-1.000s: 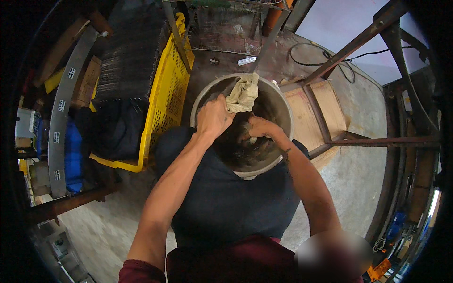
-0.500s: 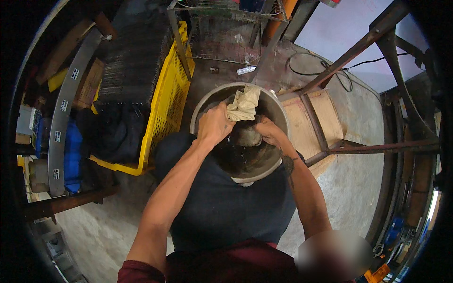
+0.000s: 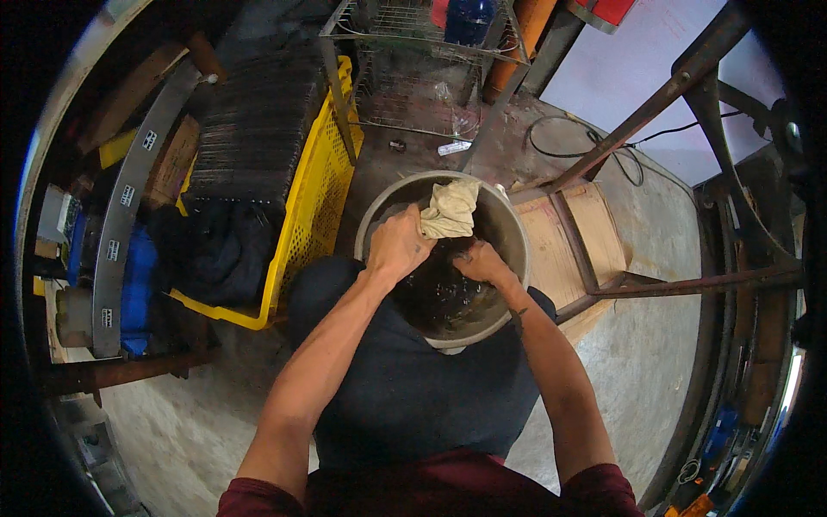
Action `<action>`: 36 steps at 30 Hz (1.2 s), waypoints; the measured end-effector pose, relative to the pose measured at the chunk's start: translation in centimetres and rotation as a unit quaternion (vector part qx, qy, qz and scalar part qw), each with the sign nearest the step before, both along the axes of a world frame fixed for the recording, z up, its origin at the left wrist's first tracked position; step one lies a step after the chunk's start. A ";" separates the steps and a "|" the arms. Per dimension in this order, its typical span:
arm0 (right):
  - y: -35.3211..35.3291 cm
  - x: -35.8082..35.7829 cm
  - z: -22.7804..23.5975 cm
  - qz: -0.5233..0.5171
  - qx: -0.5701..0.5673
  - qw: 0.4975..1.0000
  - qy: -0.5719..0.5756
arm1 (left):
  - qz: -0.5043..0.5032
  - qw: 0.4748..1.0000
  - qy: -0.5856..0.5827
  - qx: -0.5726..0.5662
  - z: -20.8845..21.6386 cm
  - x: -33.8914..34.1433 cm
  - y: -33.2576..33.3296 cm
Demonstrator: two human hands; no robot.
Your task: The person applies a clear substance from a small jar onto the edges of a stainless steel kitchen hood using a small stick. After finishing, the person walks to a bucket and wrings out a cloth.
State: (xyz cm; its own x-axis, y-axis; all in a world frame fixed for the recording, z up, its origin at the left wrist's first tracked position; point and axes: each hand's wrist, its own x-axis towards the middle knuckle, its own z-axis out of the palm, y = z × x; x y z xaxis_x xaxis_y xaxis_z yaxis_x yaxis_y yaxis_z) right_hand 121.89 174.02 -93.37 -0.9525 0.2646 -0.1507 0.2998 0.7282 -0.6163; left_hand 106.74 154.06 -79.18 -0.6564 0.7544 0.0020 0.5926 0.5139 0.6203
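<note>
A round grey tub (image 3: 365,207) stands between my knees with dark, wet-looking liquid (image 3: 441,297) and glints of light inside. Over its left part, my left hand (image 3: 401,246) is closed on a crumpled beige cloth (image 3: 450,208), which bunches up above the tub's far side. Inside the tub, my right hand (image 3: 484,263) is closed with its fingers curled toward the middle, just below the cloth. Something dark lies at those fingertips, and I cannot make out what they grip.
To the left stands a yellow perforated crate (image 3: 314,189) with dark material in it. A wire rack (image 3: 413,86) is beyond the tub. At right, a rusty metal frame (image 3: 689,280) crosses flat cardboard (image 3: 560,246). A black cable (image 3: 594,138) lies on the floor behind.
A greyish wet lump at my right hand no longer shows. My right hand has shifted slightly, its fingers now curled in the tub. My left hand keeps the beige cloth; the whole view has shifted a little.
</note>
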 end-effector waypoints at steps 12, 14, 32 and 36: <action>4.0 2.2 -6.7 0.045 0.055 0.997 -0.018 | -0.077 0.991 -0.039 0.104 4.4 -0.8 0.2; 2.2 1.8 -6.8 0.044 0.011 0.998 0.037 | -0.083 0.984 -0.064 0.146 9.7 -2.5 -1.7; -0.9 1.7 1.3 0.001 0.044 0.998 -0.045 | 0.357 0.842 0.378 0.140 51.5 -26.0 -8.1; -2.8 1.2 1.6 0.031 0.038 0.998 -0.032 | 0.358 0.842 0.383 0.128 53.4 -29.5 -13.8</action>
State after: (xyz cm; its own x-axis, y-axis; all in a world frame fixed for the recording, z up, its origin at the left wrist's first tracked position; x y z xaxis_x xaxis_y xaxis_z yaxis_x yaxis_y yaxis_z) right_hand 123.07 171.22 -91.75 -0.9565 0.2178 -0.1940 0.2894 0.7911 -0.5388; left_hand 77.27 140.30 -25.76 -0.6751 0.0758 0.7339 0.4645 0.8165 0.3429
